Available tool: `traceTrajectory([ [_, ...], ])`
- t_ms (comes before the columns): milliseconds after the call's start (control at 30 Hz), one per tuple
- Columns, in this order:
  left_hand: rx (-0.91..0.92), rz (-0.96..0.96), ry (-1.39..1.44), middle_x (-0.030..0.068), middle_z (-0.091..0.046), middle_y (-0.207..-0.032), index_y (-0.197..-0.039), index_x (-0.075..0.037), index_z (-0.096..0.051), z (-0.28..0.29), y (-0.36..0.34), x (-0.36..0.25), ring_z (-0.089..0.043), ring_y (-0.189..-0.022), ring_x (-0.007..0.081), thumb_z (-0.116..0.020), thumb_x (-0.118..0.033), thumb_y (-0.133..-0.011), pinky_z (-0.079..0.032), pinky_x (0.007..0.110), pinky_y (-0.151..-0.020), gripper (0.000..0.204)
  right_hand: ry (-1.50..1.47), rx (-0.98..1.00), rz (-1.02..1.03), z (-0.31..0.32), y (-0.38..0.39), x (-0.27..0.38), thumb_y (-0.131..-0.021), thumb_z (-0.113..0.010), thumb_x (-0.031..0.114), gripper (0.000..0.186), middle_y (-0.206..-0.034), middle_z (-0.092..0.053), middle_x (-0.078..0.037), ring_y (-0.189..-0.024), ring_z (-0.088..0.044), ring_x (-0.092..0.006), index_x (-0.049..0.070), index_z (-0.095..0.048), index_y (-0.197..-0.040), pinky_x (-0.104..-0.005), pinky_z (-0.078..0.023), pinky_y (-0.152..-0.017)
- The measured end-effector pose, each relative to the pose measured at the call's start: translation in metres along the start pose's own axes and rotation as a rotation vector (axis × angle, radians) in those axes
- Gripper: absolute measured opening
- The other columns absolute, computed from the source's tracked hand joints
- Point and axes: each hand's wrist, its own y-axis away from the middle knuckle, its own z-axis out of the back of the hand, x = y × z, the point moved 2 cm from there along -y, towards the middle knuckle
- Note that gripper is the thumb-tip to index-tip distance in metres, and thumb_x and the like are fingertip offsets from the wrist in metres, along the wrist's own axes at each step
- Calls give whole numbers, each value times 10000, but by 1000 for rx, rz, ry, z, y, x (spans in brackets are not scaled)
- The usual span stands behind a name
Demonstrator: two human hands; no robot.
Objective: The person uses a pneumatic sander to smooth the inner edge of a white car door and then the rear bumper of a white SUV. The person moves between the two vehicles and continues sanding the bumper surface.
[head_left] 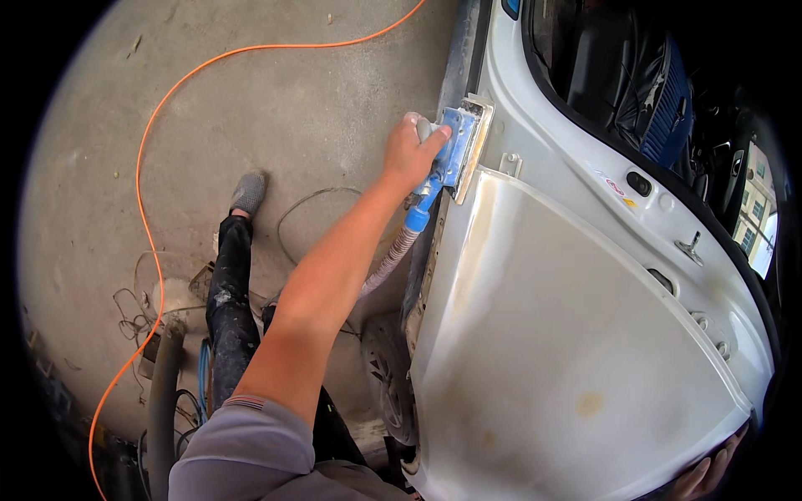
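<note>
My left hand (411,150) is closed around the grip of a blue hand sanding block (458,149). Its pale pad is up against the edge of the white car body, just beyond the corner of a car door (576,342). A ribbed hose (391,263) runs from the block's blue connector down behind my forearm. The door's surface is dull white with yellowish and darker sanded patches. At the lower right, my right hand (710,476) has its fingers stretched out beside the door's lower corner; part of it is lost in shadow.
An orange cable (142,200) curves across the concrete floor (292,108). A wheel (388,376) sits under the car's edge. Thin wires and a grey upright pipe (165,392) are at the lower left, near a leg in dark trousers (230,292). The car's window opening shows dark seats (606,75).
</note>
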Motion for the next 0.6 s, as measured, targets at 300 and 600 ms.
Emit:
traceTrajectory([
  [300, 80, 179, 133, 147, -655, -929, -1146, 46, -592, 4, 138, 20, -634, -890, 226, -732, -322, -965, -515, 391, -819, 433, 14, 90, 57, 5, -2, -1, -899, -528, 26, 212, -682, -567, -156, -773, -655, -303, -29, -525, -694, -727, -428, -1144],
  [600, 110, 205, 44, 185, -680, -899, -1142, 56, -599, 5, 145, 18, -670, -861, 269, -721, -393, -954, -522, 419, -803, 502, 7, 41, 42, -2, -9, 4, -910, -539, 35, 190, -754, -618, -188, -881, -683, -362, -53, -570, -744, -739, -417, -1141],
])
